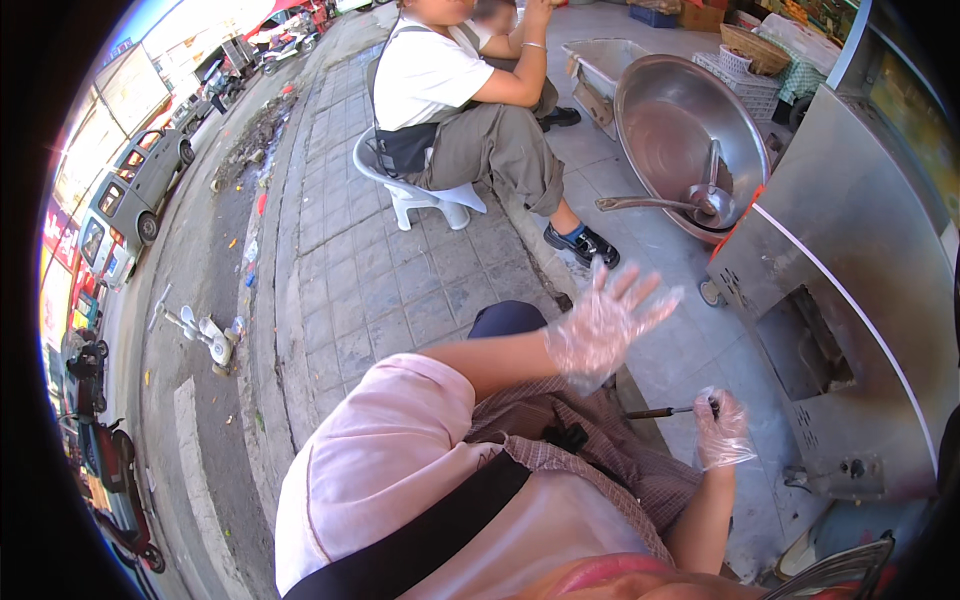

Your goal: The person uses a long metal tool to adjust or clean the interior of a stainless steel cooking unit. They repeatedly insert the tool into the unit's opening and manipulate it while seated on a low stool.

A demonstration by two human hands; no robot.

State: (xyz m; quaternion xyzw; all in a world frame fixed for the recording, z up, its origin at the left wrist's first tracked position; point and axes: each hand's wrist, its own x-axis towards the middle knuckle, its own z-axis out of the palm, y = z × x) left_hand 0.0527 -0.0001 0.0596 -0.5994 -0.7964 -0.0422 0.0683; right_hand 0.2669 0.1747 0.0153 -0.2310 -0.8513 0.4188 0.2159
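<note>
My left hand, in a clear plastic glove, is raised in front of me with its fingers spread and nothing in it. Lower and to the right, my gloved right hand is closed round a thin metal rod with a dark handle. The rod points left toward my lap, its handle end away from the fist. What kind of tool it is, I cannot make out. A checked brown apron covers my lap beneath both hands.
A steel cabinet with a square opening stands close on the right. Beyond it, a large metal basin leans tilted, with a long-handled ladle in it. Another person sits on a white plastic stool ahead. Parked vehicles line the street at left.
</note>
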